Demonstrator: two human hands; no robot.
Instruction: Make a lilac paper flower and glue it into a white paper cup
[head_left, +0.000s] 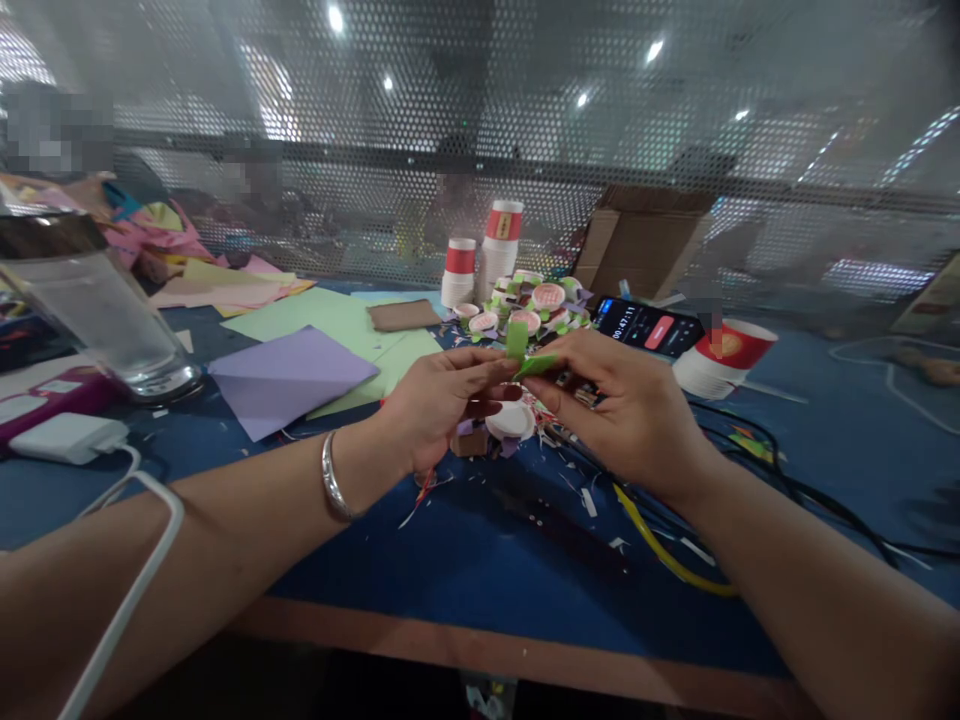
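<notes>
Above the middle of the table, my left hand (pixel 457 395) and my right hand (pixel 622 400) meet at a small piece of green paper (pixel 517 342). One end of the paper stands upright at the left fingertips, while the other part lies folded towards the right fingers. Both hands pinch it between thumb and fingers. Just below them a small white disc (pixel 511 420) rests among scraps. Behind my fingers lies a pile of small round pieces with pink tops and green paper edges (pixel 547 297). A dark-handled knife (pixel 570 535) lies in front of me.
Stacked paper cups (pixel 499 250) stand behind the pile. A phone (pixel 645 328) and tilted cups (pixel 727 355) are at right, near black cables (pixel 795 480) and a yellow cable (pixel 660 555). Purple paper (pixel 292 378), a water glass (pixel 105 310) and a white charger (pixel 71 437) are at left.
</notes>
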